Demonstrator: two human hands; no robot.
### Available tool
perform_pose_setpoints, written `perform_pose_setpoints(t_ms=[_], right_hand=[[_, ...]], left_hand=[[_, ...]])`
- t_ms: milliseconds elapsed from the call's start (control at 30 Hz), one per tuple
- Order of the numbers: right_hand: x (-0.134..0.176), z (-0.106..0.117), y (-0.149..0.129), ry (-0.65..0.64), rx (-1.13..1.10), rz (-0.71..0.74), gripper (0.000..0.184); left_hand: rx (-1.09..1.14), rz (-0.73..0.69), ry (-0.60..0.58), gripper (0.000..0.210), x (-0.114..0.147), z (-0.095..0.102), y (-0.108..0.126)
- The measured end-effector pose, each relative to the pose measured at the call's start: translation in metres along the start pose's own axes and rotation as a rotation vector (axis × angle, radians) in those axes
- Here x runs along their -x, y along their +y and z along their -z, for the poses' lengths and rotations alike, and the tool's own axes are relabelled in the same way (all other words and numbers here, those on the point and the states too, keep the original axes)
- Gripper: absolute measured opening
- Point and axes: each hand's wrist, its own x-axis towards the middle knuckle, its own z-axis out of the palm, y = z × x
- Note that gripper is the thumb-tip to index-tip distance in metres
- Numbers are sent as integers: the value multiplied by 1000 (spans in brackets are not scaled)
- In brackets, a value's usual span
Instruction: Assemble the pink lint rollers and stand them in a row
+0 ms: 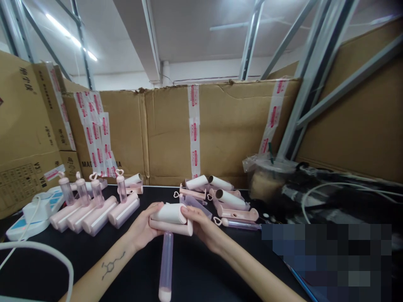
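A taped cardboard panel [170, 134] spans the middle of the frame. A plastic cup [266, 184] with a green straw [270, 152] stands centre right, a power strip [39, 227] lies lower left, and a fluorescent tube [63, 30] glows upper left.

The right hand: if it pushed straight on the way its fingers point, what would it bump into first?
The white roll, whose end the right hand already touches. Beyond it, probably the left hand at the far end, though depth is hard to judge.
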Motion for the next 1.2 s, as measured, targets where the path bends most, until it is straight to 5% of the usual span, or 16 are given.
perform_pose_setpoints(t_ms=[300,667,767,833,967,1067,1200], right_hand=[[2,-12,-3,36,-251,-139,35],[5,-18,-1,54,-194,-30,50],[4,-9,-5,-37,60,7,45],[3,3,-12,-72,419,121,43],[1,31,-27,144,1085,395,36],[-1,38,-28,202,1191,511,32],[0,26,-15,-22,1304,714,59]], left_hand=[[137,164,2,23,-10,7,2],[91,190,-25,19,-5,2,3],[84,140,3,13,-5,4,2],[89,90,27,12,-8,8,3],[116,-17,114,13,-17,19,7],[135,-94,160,16,-21,24,9],[140,-158,194,19,-22,24,7]])
